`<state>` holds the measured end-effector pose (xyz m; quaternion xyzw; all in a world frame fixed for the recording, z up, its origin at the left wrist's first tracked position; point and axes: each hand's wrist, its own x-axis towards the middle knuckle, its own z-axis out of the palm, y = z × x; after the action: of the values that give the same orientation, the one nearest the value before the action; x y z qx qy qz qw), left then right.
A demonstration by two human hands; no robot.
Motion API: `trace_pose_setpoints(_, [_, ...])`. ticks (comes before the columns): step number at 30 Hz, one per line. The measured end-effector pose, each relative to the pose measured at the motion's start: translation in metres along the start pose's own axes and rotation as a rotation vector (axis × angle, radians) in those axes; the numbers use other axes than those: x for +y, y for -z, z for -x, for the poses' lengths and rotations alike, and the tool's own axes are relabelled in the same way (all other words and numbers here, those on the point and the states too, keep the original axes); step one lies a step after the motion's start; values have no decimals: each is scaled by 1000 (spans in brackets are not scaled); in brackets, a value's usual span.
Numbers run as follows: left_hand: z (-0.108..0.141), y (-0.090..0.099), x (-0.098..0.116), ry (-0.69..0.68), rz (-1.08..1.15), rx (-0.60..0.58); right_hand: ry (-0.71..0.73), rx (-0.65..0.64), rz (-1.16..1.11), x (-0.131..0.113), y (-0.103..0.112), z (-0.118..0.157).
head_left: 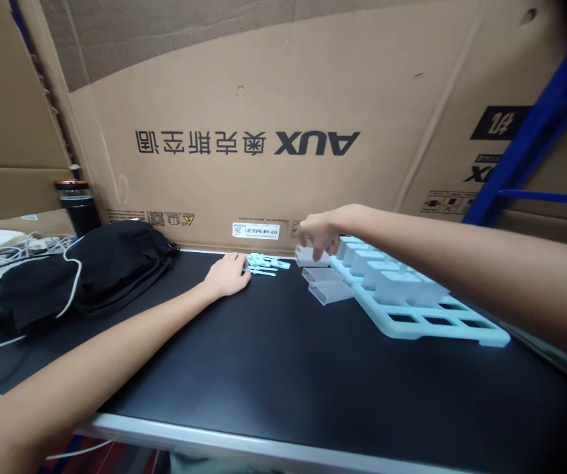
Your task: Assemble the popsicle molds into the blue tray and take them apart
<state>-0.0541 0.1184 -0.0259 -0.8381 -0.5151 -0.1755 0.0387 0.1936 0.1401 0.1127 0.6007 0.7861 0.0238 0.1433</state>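
My left hand (227, 274) rests low on the black tabletop, fingers stretched toward a small pile of light-blue plastic sticks (262, 262) and touching its left edge. Further right, my right hand (321, 232) hovers with bent, separated fingers over a translucent plastic box (308, 257); whether the fingertips touch it is unclear. Two more translucent boxes (330, 291) lie on their sides just in front. Beside them stands a light-blue rack (402, 329) with rectangular openings, several of them holding pale boxes (396, 287). My right forearm hides part of the rack.
A large cardboard box (244, 85) walls off the back of the table (273, 368). At left are a black bag (120, 263), a dark tumbler (79, 207) and white cables (69, 289). A blue metal post (530, 145) rises at right.
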Motion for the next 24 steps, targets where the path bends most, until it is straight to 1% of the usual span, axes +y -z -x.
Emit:
trace_pose_setpoints(2, [1,1,1,1,3,2,-62,-336,-94,-5,0,10])
trace_pose_setpoints(3, [1,2,2,2,6,5,-77,-483,-108,-8,-2,14])
trace_pose_setpoints(5, [1,3,3,6,10,11,-101,-621,-112,-12,-9,20])
trace_pose_setpoints(6, [2,3,3,8,11,13,-103,-654,-100,-12,-14,20])
trace_pose_setpoints(10, [1,1,2,7,10,17,-64,-606,-37,-7,-27,13])
trace_pose_setpoints(14, [0,-1,0,-1,12,21,-64,-527,-59,-2,-30,8])
trace_pose_setpoints(19, [1,0,0,-6,11,19,-56,-585,-18,-3,-31,9])
trace_pose_setpoints(21, [1,0,0,-6,8,19,-69,-579,-9,-1,-34,6])
trace_pose_setpoints(23, [1,0,0,-4,7,18,-72,-512,-7,3,-39,0])
trace_pose_setpoints(24, [1,0,0,-3,7,16,-47,-430,9,6,-42,-2])
